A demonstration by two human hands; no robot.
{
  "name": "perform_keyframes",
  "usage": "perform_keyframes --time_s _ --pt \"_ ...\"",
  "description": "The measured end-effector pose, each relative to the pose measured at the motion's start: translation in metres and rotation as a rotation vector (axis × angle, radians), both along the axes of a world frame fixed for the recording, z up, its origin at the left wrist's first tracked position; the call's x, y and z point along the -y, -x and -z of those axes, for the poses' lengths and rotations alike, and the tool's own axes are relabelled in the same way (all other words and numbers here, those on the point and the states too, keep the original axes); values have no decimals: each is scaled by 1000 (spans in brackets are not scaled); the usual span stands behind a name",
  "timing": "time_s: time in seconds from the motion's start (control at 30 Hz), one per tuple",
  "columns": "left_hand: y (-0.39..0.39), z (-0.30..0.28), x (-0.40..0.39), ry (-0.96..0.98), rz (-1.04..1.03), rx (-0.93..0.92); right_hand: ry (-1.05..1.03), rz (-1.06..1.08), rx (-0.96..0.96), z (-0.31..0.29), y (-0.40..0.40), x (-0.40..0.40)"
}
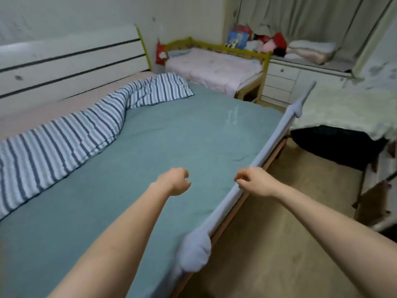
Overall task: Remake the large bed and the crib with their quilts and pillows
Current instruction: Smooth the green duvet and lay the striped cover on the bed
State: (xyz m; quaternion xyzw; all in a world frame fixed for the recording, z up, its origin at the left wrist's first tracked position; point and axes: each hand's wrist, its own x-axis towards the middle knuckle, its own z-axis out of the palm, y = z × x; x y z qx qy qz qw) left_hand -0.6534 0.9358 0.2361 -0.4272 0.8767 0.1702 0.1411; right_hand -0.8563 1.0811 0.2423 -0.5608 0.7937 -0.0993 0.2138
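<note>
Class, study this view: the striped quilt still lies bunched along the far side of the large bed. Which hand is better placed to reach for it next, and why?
Left, probably. The left hand hovers over the teal sheet, on the side nearer the striped quilt. The right hand sits at the padded bed rail, farther away.

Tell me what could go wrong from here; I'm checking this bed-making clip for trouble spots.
1. The blue-and-white striped quilt lies bunched along the far side of the teal-sheeted large bed; reaching it means leaning over the grey padded bed rail, which may snag it.
2. Left hand and right hand hold nothing.
</note>
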Motion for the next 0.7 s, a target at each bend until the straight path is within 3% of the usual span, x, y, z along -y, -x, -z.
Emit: perform_keyframes --time_s 0.33,0.7 --pt "7 47 141 -24 -217 84 -134 -364 -153 43 55 194" --pt "90 199 295 -87 -543 149 -347 -893 -243 208 120 476"
